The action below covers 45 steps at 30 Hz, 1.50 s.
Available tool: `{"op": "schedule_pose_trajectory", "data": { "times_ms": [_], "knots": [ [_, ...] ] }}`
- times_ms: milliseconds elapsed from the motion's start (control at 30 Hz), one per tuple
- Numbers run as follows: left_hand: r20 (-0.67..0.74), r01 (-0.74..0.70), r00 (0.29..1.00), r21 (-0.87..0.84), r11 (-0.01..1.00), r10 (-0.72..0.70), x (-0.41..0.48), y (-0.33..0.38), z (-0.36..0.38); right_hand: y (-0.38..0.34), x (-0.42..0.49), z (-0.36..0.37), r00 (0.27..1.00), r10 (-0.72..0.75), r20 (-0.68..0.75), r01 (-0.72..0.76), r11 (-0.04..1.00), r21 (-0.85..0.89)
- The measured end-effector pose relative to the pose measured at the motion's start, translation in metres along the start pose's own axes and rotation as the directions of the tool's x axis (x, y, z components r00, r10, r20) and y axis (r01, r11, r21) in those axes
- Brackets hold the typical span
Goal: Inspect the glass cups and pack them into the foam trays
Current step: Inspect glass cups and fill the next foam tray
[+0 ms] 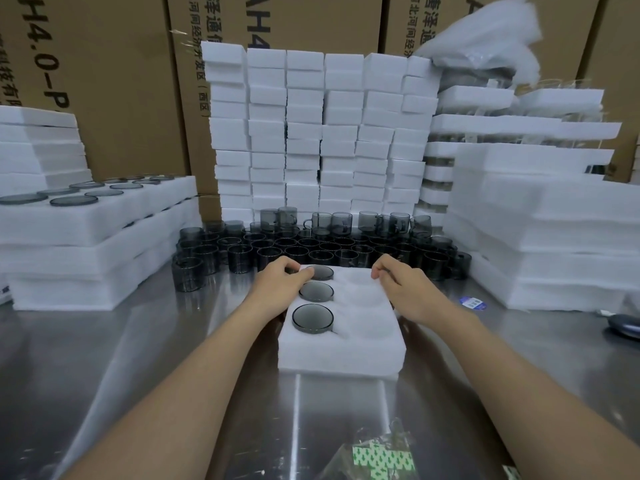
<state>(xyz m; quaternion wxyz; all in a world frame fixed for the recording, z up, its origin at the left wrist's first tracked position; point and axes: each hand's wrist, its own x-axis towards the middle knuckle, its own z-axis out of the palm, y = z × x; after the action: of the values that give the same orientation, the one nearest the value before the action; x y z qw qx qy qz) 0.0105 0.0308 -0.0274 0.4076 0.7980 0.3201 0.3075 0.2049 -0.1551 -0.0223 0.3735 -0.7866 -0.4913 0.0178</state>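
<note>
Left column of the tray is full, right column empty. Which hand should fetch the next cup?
Probably right. The right hand sits at the foam tray beside its empty pockets, with loose cups just beyond; the left hand rests over the filled column.

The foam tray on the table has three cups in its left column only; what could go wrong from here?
1. The foam tray is loaded on one side. If the left hand and right hand lift it by its far edge, it may tip left and spill the packed cups.
2. Loose glass cups crowd just behind the tray; pushing it forward could knock them together.
</note>
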Motion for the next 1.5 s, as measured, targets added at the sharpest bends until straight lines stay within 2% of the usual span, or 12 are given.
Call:
{"op": "schedule_pose_trajectory", "data": {
  "times_ms": [67, 167, 267, 333, 433, 533, 633, 867, 1167, 1400, 1500],
  "knots": [
    [-0.01, -0.008, 1.0, 0.02, 1.0, 0.008, 0.0, 0.001, 0.0, 0.001, 0.0, 0.002, 1.0, -0.002, -0.012, 0.002, 1.0, 0.016],
    [-0.026, -0.02, 0.999, 0.044, 0.999, 0.021, -0.001, 0.001, -0.001, 0.007, 0.0, 0.007, 0.994, -0.019, -0.107, 0.019, 1.0, 0.003],
    [-0.022, -0.035, 0.999, 0.019, 0.999, 0.036, -0.003, 0.001, -0.001, 0.018, -0.002, 0.008, 0.98, 0.056, -0.193, -0.062, 0.998, -0.027],
    [-0.01, -0.067, 0.998, -0.018, 0.998, 0.067, -0.005, 0.001, -0.001, 0.023, 0.002, 0.005, 0.971, 0.077, -0.228, -0.099, 0.992, -0.085],
    [-0.012, -0.093, 0.996, -0.1, 0.991, 0.092, -0.004, -0.003, 0.003, 0.028, 0.027, -0.006, 0.967, 0.013, -0.256, -0.087, 0.957, -0.278],
    [-0.036, -0.09, 0.996, -0.156, 0.984, 0.085, -0.002, -0.008, 0.007, 0.03, 0.062, -0.025, 0.971, -0.047, -0.233, -0.065, 0.89, -0.452],
    [-0.069, -0.089, 0.995, -0.17, 0.981, 0.078, 0.0, -0.01, 0.009, 0.034, 0.095, -0.043, 0.975, -0.059, -0.214, -0.067, 0.84, -0.538],
    [-0.129, -0.121, 0.986, -0.111, 0.986, 0.106, 0.006, -0.012, 0.012, 0.053, 0.161, -0.062, 0.983, 0.003, -0.184, -0.103, 0.837, -0.538],
    [-0.13, -0.084, 0.99, -0.193, 0.978, 0.06, 0.013, -0.016, 0.017, 0.058, 0.242, -0.083, 0.987, 0.154, -0.04, -0.15, 0.823, -0.548],
    [-0.105, -0.069, 0.993, -0.233, 0.97, 0.045, 0.014, -0.021, 0.018, 0.066, 0.266, -0.093, 0.966, 0.249, 0.066, -0.154, 0.762, -0.629],
    [-0.101, -0.069, 0.994, -0.234, 0.97, 0.046, 0.014, -0.019, 0.017, 0.07, 0.267, -0.098, 0.965, 0.251, 0.078, -0.15, 0.768, -0.622]
  ]
}}
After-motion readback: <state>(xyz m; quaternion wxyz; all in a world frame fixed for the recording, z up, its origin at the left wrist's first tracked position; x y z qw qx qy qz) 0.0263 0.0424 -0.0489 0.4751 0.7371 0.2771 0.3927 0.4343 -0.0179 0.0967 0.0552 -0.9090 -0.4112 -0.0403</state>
